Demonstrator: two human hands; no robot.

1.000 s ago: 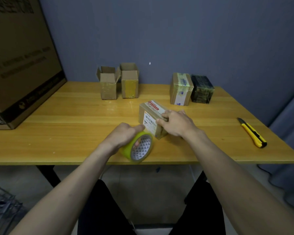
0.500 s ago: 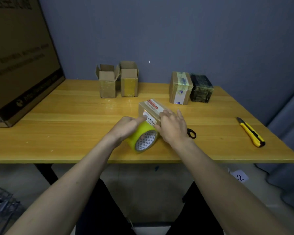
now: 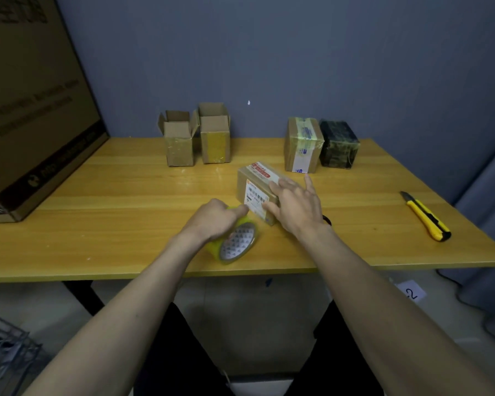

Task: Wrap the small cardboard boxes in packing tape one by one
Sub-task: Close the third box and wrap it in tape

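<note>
Yellow tape roll [image 3: 235, 241] sits at the near edge of the wooden table [image 3: 126, 224], tilted on edge, patterned core facing the camera. Left hand [image 3: 215, 221] grips it from above, fingers curled round the roll, one fingertip reaching out to touch the label side of the small box [image 3: 256, 190].

Small box lies mid-table, just beyond the roll, turned at an angle; white barcode label on the near face, red-and-white sticker on top. Right hand [image 3: 295, 204] lies flat on its top and right end, fingers straight and spread, pressing down, not curled round it. Cannot tell if a tape strip already runs from roll to box.

Back row by the wall:
- two open boxes [image 3: 196, 138], flaps up, standing side by side and touching; the right one has a yellow taped front
- taped box [image 3: 302, 145] with a white label, upright, touching a dark wrapped box [image 3: 338, 144] on its right

Yellow-and-black utility knife [image 3: 425, 215] lies well apart on the right side of the table. A small dark object peeks out behind the right wrist; too hidden to identify. Big cardboard carton [image 3: 35, 110] stands on the table's far left. Paper tag marked "2" [image 3: 411, 292] lies on the floor under the right edge.
</note>
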